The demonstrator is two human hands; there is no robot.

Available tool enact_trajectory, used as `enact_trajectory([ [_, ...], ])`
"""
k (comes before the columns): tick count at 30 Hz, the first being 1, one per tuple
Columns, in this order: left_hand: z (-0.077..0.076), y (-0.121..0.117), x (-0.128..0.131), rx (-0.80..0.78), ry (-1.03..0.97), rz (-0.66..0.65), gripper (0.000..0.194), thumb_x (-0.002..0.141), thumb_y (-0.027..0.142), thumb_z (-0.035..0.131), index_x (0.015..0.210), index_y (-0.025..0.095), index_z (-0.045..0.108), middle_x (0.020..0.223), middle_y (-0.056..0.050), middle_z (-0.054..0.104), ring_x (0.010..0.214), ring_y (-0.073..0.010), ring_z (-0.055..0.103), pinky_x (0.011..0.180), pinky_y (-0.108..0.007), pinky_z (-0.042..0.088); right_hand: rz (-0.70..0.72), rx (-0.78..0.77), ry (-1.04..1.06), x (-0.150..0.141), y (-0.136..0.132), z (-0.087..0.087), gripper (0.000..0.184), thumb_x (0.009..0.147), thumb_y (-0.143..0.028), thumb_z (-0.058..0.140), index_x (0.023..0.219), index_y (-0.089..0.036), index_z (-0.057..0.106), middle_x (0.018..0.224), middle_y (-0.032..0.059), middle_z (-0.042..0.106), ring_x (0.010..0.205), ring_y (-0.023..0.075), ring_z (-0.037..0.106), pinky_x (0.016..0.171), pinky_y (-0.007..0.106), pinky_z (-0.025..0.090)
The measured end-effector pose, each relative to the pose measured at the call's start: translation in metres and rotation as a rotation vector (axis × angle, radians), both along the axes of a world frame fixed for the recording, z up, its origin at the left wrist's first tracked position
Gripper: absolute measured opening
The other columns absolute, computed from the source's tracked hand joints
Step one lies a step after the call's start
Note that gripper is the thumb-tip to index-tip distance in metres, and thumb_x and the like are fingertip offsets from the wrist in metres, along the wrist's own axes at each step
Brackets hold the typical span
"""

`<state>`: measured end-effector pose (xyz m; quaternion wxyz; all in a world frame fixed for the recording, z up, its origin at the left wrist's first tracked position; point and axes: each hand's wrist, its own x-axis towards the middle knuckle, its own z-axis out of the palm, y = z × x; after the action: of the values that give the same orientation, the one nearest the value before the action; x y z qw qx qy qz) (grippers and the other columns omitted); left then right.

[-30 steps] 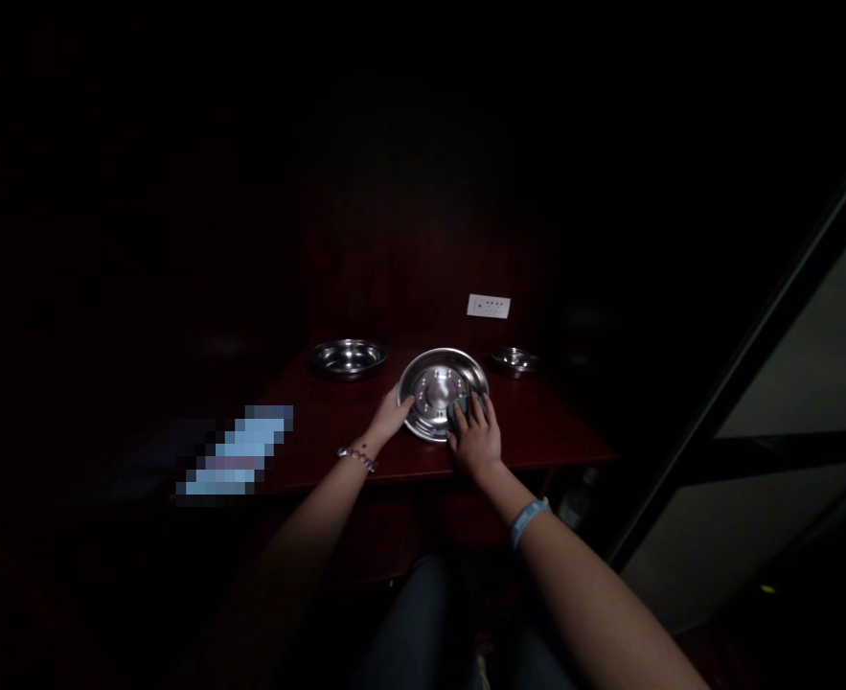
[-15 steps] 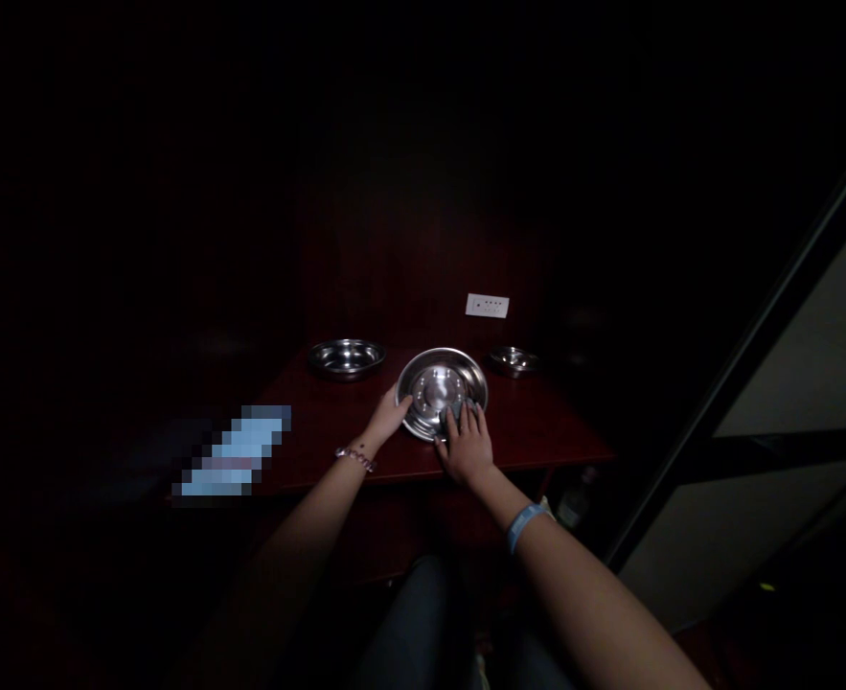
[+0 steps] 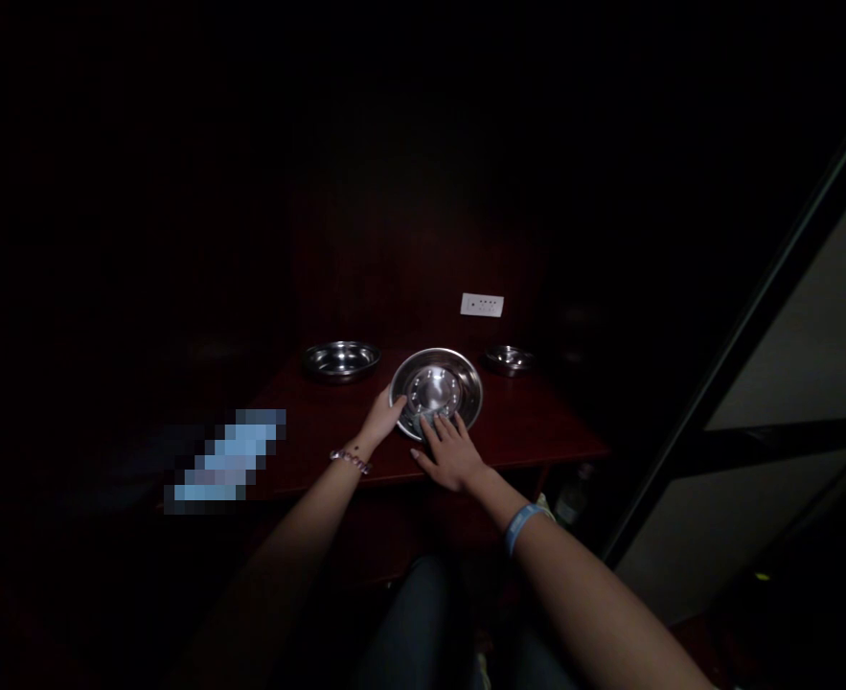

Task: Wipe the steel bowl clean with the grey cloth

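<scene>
A shiny round steel basin (image 3: 435, 385), tilted toward me, stands over the table's front part. My left hand (image 3: 383, 418) is closed on its left rim, thumb on the inside. My right hand (image 3: 452, 458) presses a small grey cloth (image 3: 421, 420) against the lower inner wall, with its fingers spread over it. Most of the cloth is hidden under those fingers. At the back left sits a wide steel basin (image 3: 341, 360), and a smaller steel bowl (image 3: 509, 359) rests at the back right.
The dark red table (image 3: 523, 422) meets a back wall with a white socket panel (image 3: 482, 305). A blurred-out bright blue patch (image 3: 228, 462) is at the left. Below the right edge stands a bottle (image 3: 572, 495). A framed panel (image 3: 774, 383) is at the right.
My right hand has slid the cloth left and slightly down along the basin's lower inside. My left hand keeps its hold on the rim. The view has shifted slightly.
</scene>
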<state>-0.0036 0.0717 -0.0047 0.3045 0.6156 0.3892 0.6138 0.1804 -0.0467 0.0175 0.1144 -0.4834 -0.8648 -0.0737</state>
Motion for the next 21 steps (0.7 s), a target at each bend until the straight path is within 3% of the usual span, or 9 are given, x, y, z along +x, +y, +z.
enact_trajectory([
  [9,0.005,-0.006,0.001,-0.002,0.019,-0.008,0.047,0.077,0.032,0.061,0.119,0.011,0.064,0.123,-0.016,0.070,0.117,-0.0303,0.064,0.111,-0.049,0.042,0.109,0.015,0.015,0.000,-0.001,0.000,0.074,0.103,-0.057,0.027,0.160,-0.010,0.018,0.162,0.0175,0.028,0.153,0.0256,0.021,0.124,0.047,0.013],
  [21,0.007,-0.009,0.002,-0.004,0.020,0.003,0.047,0.076,0.030,0.060,0.119,0.010,0.063,0.123,-0.018,0.069,0.117,-0.0314,0.064,0.110,-0.051,0.042,0.102,-0.022,0.027,-0.001,0.001,0.000,0.074,0.103,-0.056,0.028,0.160,-0.010,0.018,0.162,0.0176,0.030,0.152,0.0257,0.023,0.124,0.046,0.015],
])
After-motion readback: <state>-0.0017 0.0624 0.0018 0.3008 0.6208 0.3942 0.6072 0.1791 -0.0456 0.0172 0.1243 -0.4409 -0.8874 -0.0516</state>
